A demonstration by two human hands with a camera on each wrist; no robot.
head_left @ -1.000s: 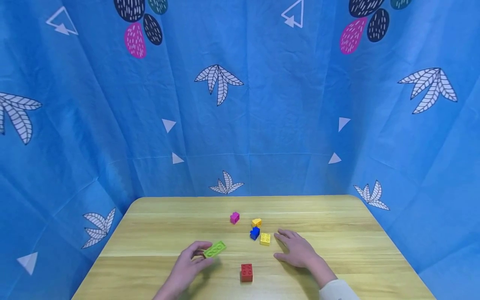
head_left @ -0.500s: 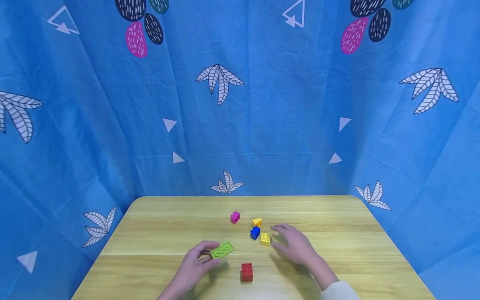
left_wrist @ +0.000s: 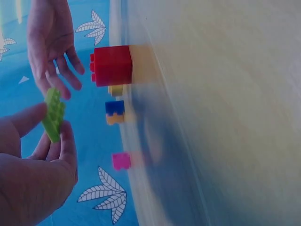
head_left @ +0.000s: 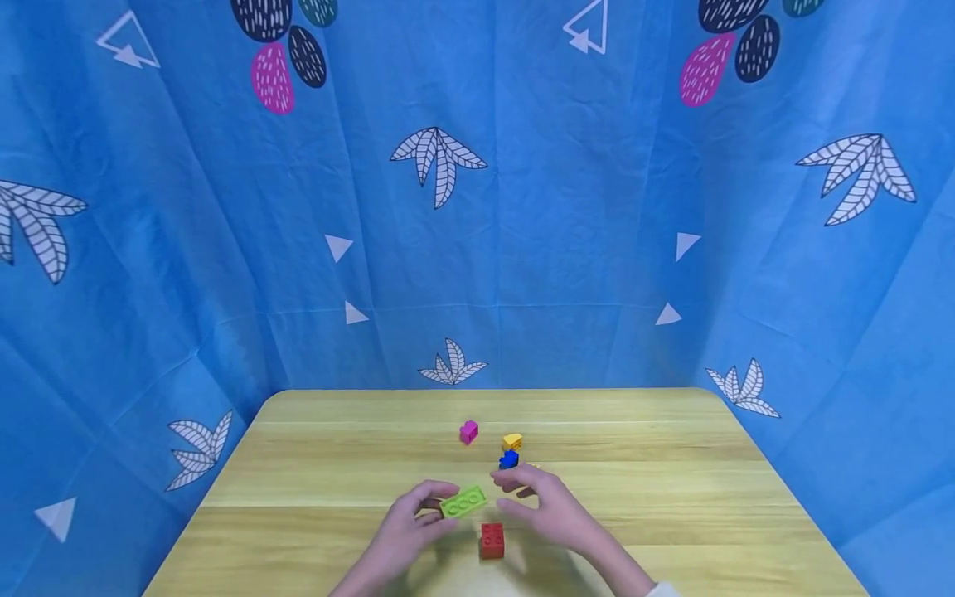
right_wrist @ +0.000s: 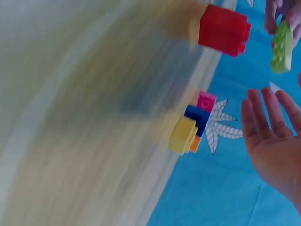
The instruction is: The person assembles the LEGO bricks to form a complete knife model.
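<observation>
My left hand (head_left: 414, 521) pinches a flat lime-green building brick (head_left: 463, 502) between thumb and fingers, raised above the table with its underside towards the head camera. Facing it from the right is my right hand (head_left: 548, 506), its fingers loosely bent and holding nothing, the fingertips a short gap from the green brick's end. Below and between the hands a red brick (head_left: 492, 541) stands on the table, studs up. In the right wrist view the right palm (right_wrist: 277, 150) shows with fingers extended. A yellow brick (right_wrist: 182, 135) is mostly hidden behind the right hand in the head view.
Farther back on the wooden table (head_left: 336, 448) lie a blue brick (head_left: 509, 459), an orange-yellow brick (head_left: 512, 442) and a magenta brick (head_left: 468, 431). A patterned blue curtain (head_left: 567, 249) hangs around the table's back and sides.
My left hand has carried the green brick to the right. My right hand has lifted from the table beside the yellow brick and moved left towards the green brick. The loose bricks stay put.
</observation>
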